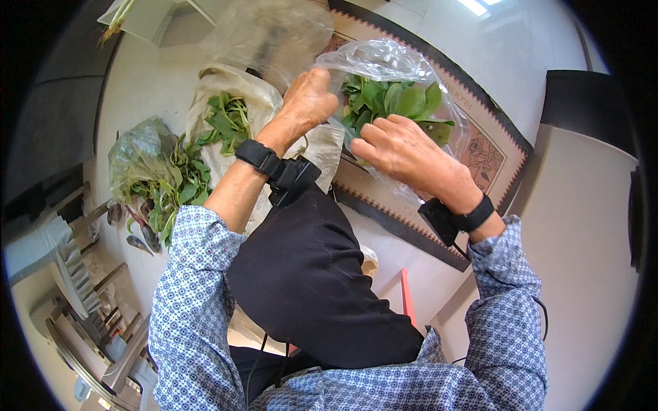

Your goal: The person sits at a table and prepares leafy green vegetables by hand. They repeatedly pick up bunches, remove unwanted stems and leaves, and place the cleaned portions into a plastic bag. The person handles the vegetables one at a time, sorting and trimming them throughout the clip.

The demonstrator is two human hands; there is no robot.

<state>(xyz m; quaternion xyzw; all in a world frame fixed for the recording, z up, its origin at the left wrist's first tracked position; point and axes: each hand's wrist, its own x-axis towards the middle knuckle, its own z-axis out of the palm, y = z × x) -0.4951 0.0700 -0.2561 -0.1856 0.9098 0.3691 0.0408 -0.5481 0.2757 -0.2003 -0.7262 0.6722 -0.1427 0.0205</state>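
A clear plastic bag (383, 51) holds a bunch of green leaves (406, 100) and lies over a printed floor mat. Its left edge is pinched in my left hand (311, 97), with the fingers curled tight. My right hand (406, 149) is closed on the near side of the same bag, in front of the leaves; its fingertips are turned away from view. Left of my left hand, more leafy greens (229, 123) rest on a pale woven sack (264, 95).
On the floor at left lie a crumpled plastic bag (141, 149), loose leafy stems (187, 177) and several small eggplants (149, 231). A wooden rack (110, 280) stands lower left. A white panel (581, 221) is at right, and the floor mat (380, 195) has a dark border.
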